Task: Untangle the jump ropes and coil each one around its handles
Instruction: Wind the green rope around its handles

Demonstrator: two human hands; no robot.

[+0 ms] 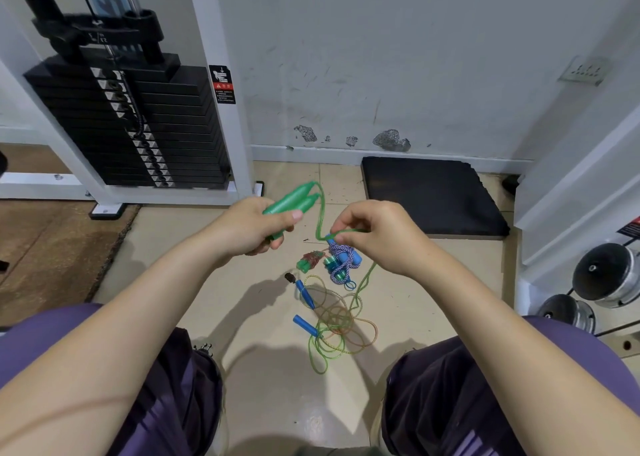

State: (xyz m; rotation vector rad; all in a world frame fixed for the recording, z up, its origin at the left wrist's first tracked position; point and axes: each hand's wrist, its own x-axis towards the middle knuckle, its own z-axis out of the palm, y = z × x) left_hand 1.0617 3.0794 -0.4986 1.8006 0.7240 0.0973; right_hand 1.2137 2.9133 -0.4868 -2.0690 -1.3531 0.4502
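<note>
My left hand (254, 228) grips two green handles (294, 201) side by side, tips pointing up and away. Their green rope (320, 213) leaves the tips and drops to my right hand (375, 233), which pinches it between thumb and fingers. From there the green rope falls to a loose tangle (337, 327) of green and orange rope on the floor. Two blue handles (306, 296) lie at the tangle's left. Beyond it lie a coiled blue-handled rope with purple braided cord (343, 263) and a small green-handled bundle wrapped in red (310, 260).
A black weight stack (138, 123) in a white frame stands at the far left. A black foam mat (429, 195) lies against the wall at the far right. Dumbbells (606, 275) sit on a rack at the right edge. My knees frame the tan floor.
</note>
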